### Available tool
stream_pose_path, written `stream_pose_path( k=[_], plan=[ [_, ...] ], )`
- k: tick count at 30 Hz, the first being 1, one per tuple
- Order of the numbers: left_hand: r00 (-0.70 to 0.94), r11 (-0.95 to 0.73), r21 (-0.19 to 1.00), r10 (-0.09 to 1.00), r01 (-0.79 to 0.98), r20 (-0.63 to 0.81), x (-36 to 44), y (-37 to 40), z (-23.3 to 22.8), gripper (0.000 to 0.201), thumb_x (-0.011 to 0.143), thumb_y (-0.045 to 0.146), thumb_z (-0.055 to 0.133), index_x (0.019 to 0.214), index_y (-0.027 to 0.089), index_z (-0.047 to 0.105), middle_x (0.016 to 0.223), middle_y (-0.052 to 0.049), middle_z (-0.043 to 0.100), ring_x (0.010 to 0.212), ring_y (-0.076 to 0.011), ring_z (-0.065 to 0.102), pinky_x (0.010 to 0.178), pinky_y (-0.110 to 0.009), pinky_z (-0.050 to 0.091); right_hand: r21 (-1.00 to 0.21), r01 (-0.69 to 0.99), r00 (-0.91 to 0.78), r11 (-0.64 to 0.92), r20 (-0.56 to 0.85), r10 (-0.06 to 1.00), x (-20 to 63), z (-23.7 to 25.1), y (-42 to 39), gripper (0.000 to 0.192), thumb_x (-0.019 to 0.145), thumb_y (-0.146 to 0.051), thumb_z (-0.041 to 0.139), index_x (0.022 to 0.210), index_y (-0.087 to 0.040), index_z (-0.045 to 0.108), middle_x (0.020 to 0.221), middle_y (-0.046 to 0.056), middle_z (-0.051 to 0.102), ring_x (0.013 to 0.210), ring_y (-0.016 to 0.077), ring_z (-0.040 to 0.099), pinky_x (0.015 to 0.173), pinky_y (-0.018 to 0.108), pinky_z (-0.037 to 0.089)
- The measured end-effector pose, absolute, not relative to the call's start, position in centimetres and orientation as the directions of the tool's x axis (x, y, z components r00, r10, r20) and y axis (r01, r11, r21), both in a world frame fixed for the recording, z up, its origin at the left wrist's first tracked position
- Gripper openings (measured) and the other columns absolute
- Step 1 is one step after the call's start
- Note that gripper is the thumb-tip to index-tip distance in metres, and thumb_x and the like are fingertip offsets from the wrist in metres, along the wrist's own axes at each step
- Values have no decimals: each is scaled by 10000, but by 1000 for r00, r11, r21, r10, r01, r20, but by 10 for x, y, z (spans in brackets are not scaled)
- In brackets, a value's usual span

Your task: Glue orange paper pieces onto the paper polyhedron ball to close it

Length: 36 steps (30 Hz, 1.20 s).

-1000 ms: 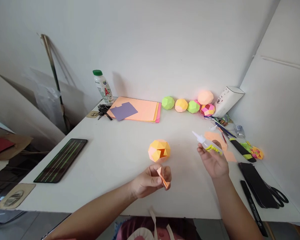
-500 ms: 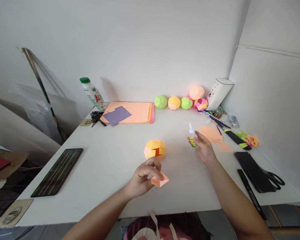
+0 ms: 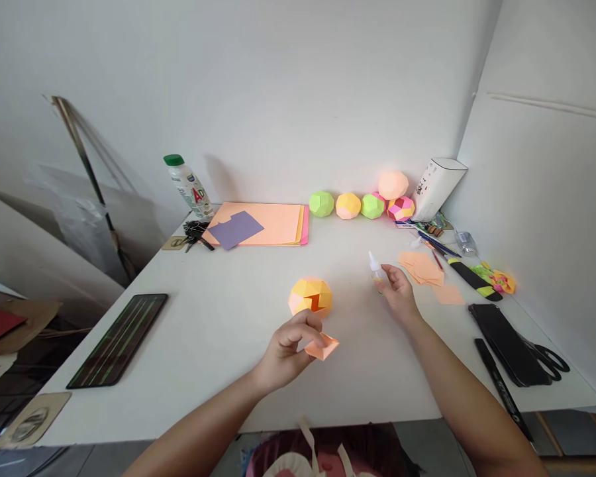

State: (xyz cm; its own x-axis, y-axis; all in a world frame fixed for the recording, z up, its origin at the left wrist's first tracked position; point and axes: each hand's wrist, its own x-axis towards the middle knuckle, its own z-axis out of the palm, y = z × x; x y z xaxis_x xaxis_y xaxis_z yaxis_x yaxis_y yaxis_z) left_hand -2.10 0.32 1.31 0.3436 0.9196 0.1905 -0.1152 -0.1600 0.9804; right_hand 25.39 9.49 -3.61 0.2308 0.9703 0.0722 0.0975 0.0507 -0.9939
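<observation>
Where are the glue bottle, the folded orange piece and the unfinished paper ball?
glue bottle (image 3: 376, 270), head view, upper body above the fingers.
folded orange piece (image 3: 324, 346), head view, top face.
unfinished paper ball (image 3: 310, 295), head view, yellow front.

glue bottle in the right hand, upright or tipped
Upright: the small glue bottle stands with its white nozzle pointing up, its base at the white table, the right hand gripping its lower body.

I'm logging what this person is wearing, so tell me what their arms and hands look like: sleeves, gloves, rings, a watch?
Both forearms are bare, with no sleeves in view. The left hand and right hand wear no gloves, and no watch, bracelet or ring shows.
</observation>
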Motion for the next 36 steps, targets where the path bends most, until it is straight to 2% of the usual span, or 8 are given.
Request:
stream_pose_path(
  k=[5, 12, 21, 27, 30, 33, 34, 36],
  plan=[
    [298, -284, 956, 908, -75, 293, -21, 3, 12, 76, 772, 273, 713, 701, 276, 740, 702, -19, 492, 676, -169, 459, 682, -316, 393, -981, 185, 281, 67, 118, 953, 259, -45, 100, 462, 678, -379, 704, 1093, -230, 568, 1188, 87, 609, 1092, 250, 572, 937, 420, 445],
    [217, -361, 932, 912, 29, 347, -18, 4, 7, 160, 820, 220, 653, 869, 317, 769, 752, -32, 531, 724, -182, 498, 706, -320, 412, -968, 216, 325, 125, 192, 926, 263, -54, 107, 527, 692, -385, 657, 1169, -230, 495, 1171, 86, 607, 1083, 243, 583, 904, 416, 477],
    [379, -349, 931, 852, -105, 362, -14, 2, 3, 551, 843, 72, 473, 1277, 395, 578, 925, -40, 476, 877, -189, 461, 883, -377, 418, -953, 266, 275, 144, 219, 936, 263, -54, 107, 526, 658, -340, 652, 1140, -211, 489, 1140, 113, 629, 1094, 257, 594, 897, 433, 495],
    [466, -191, 956, 841, -221, 276, -16, 0, 6, 413, 922, 216, 443, 1281, 362, 587, 984, -63, 459, 906, -204, 429, 818, -354, 453, -919, 356, 302, 168, 284, 910, 259, -47, 102, 653, 615, -305, 666, 1220, -203, 443, 1155, 126, 593, 1113, 280, 578, 945, 476, 468],
    [414, -206, 953, 865, -223, 284, -14, -2, 6, 331, 962, 294, 448, 1224, 384, 629, 975, -65, 485, 910, -203, 443, 763, -321, 462, -877, 428, 376, 217, 391, 840, 262, -31, 91, 682, 589, -238, 665, 1230, -221, 431, 1263, 127, 490, 1236, 309, 461, 1044, 514, 368],
    [348, -233, 954, 892, -189, 287, -11, -4, 5, 282, 953, 314, 498, 1163, 398, 667, 937, -53, 513, 878, -189, 477, 753, -312, 464, -795, 504, 446, 337, 574, 686, 255, -12, 70, 567, 687, -193, 592, 1224, -224, 415, 1288, 132, 405, 1298, 304, 354, 1093, 524, 283],
    [328, -244, 954, 899, -174, 289, -9, -4, 4, 271, 948, 317, 512, 1149, 394, 677, 922, -50, 519, 864, -184, 490, 757, -313, 467, -718, 523, 402, 458, 682, 610, 248, -6, 61, 464, 723, -189, 580, 1169, -209, 454, 1190, 136, 454, 1221, 315, 420, 1035, 532, 341],
    [288, -274, 952, 908, -140, 304, -8, -5, 3, 259, 940, 311, 529, 1132, 377, 689, 897, -46, 528, 845, -177, 511, 764, -315, 476, -675, 506, 287, 537, 719, 633, 228, 4, 44, 222, 794, -215, 541, 1016, -227, 529, 957, 70, 533, 977, 254, 551, 882, 440, 465]
  ],
)
